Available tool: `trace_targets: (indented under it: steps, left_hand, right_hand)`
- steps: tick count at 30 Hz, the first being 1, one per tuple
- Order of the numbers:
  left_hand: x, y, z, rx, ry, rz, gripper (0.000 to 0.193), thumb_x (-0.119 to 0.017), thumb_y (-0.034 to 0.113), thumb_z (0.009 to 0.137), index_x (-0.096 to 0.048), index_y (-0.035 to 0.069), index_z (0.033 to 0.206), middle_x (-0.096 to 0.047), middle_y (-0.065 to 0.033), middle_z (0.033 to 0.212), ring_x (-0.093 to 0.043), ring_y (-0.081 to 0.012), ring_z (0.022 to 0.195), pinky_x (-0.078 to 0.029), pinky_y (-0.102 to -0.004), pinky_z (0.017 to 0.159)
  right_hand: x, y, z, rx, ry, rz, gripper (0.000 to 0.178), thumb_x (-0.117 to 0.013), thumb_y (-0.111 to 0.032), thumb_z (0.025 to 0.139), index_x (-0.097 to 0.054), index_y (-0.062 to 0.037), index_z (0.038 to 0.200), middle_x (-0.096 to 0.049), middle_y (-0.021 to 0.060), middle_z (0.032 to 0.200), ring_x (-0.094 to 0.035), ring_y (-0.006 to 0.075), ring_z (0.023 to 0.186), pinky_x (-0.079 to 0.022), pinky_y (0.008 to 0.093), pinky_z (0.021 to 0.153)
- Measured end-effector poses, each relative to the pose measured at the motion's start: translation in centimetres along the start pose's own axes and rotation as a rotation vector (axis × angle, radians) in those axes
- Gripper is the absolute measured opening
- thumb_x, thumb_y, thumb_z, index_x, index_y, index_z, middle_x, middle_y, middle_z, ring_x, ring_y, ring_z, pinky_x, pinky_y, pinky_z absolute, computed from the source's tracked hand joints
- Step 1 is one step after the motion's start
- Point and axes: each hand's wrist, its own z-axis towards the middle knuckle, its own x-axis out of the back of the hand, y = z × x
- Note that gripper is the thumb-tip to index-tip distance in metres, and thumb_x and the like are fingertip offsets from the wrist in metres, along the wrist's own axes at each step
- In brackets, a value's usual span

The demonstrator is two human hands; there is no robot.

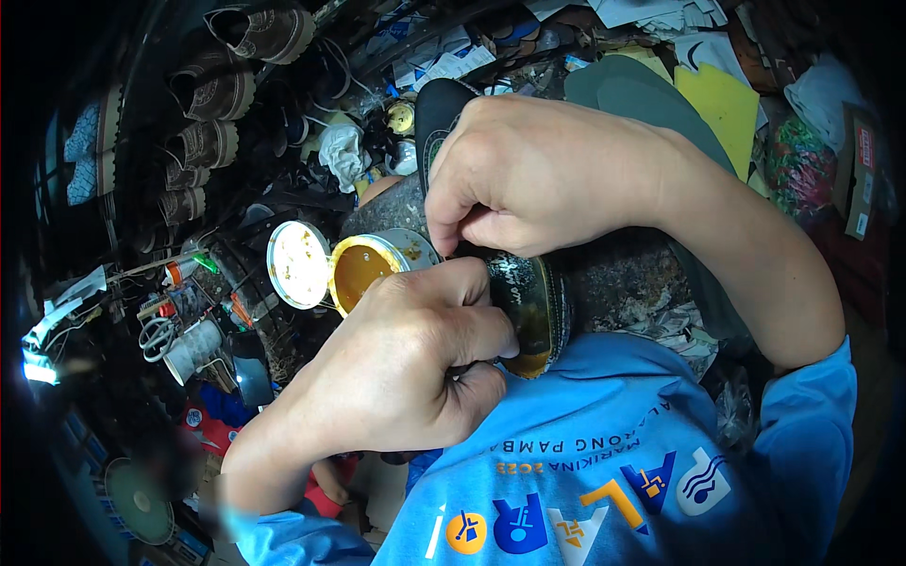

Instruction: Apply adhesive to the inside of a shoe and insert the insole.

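Observation:
My left hand (415,349) is closed on the edge of a dark shoe sole (528,311), which has stitching along its rim and an amber smear at its near end. My right hand (528,174) is bent into a pinch just above it, thumb and finger pointing down close to the left knuckles. What those fingers hold, if anything, is hidden. Beyond the right hand a black rounded piece with a stitched edge (441,108) sticks out; I cannot tell if it belongs to the same sole. Left of the hands an opened can (363,269) holds amber glue, its lid (299,264) folded outward.
Brown shoes (212,85) line a rack at the far left. Scissors (157,338) and a white spool (193,351) lie among tools. Dark green sole sheets (642,90) and a yellow sheet (719,108) lie beyond my right arm. A round fan (139,500) stands lower left.

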Motion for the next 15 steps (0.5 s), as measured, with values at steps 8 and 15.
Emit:
trace_targets:
  steps: [8, 15]
  left_hand:
    - [0.5, 1.5, 0.5, -0.053, -0.016, 0.397, 0.017, -0.076, 0.003, 0.064, -0.064, 0.001, 0.075, -0.054, -0.0141, 0.084, -0.062, -0.0336, 0.073, -0.052, -0.0440, 0.062]
    - [-2.8, 1.6, -1.2, -0.102, 0.157, 0.610, 0.026, -0.076, 0.004, 0.063, -0.071, 0.000, 0.088, -0.050, -0.0138, 0.084, -0.060, -0.0287, 0.070, -0.051, -0.0422, 0.058]
  right_hand:
    - [0.8, -0.9, 0.5, -0.160, -0.105, 0.023, 0.020, -0.066, -0.003, 0.075, -0.080, -0.0011, 0.090, -0.075, 0.0180, 0.079, -0.072, 0.0333, 0.073, -0.057, 0.0416, 0.070]
    - [1.1, -1.1, 0.6, -0.172, -0.123, 0.041, 0.023, -0.064, -0.001, 0.075, -0.080, -0.0033, 0.091, -0.076, 0.0167, 0.081, -0.075, 0.0326, 0.077, -0.059, 0.0416, 0.073]
